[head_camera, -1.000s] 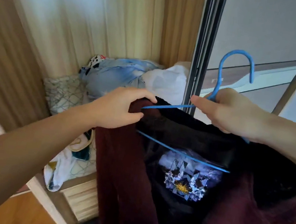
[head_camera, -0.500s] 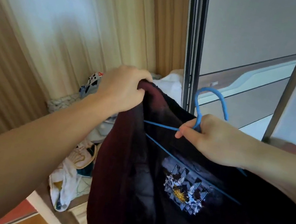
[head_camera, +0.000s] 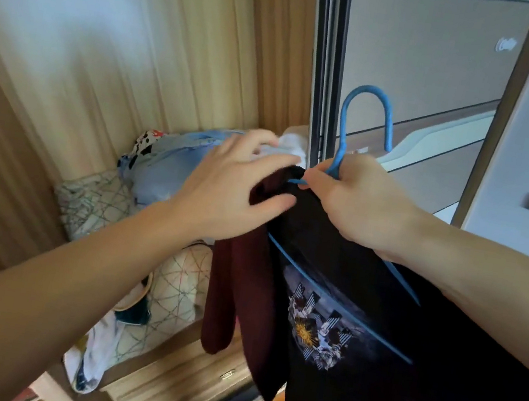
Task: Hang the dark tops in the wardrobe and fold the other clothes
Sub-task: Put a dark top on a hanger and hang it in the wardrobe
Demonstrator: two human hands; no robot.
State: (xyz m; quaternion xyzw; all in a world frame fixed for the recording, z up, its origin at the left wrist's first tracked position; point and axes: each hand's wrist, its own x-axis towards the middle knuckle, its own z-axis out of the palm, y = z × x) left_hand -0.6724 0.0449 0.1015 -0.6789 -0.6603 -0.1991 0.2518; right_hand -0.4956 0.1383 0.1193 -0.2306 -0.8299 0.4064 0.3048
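A dark top (head_camera: 364, 389), black with maroon sleeves and a printed crest, hangs on a blue hanger (head_camera: 371, 94) in front of the open wardrobe (head_camera: 142, 42). My right hand (head_camera: 359, 205) grips the hanger at the base of its hook. The hook points up, free of any rail. My left hand (head_camera: 233, 188) pinches the top's maroon shoulder between thumb and fingers, right at the hanger's left end. One maroon sleeve (head_camera: 223, 298) dangles below that hand. No rail is in view.
A heap of other clothes lies on the wardrobe floor: a light blue garment (head_camera: 171, 168), a patterned cloth (head_camera: 92, 204) and a white piece (head_camera: 294, 142). The dark sliding-door frame (head_camera: 325, 71) stands just behind the hanger. A wooden ledge (head_camera: 178, 384) runs along the wardrobe's bottom.
My left hand slid from a closed grip on the raised shoulder to a flatter pinch closer to my right hand. The hanger hook now stands more upright, and the sleeve hangs loose.
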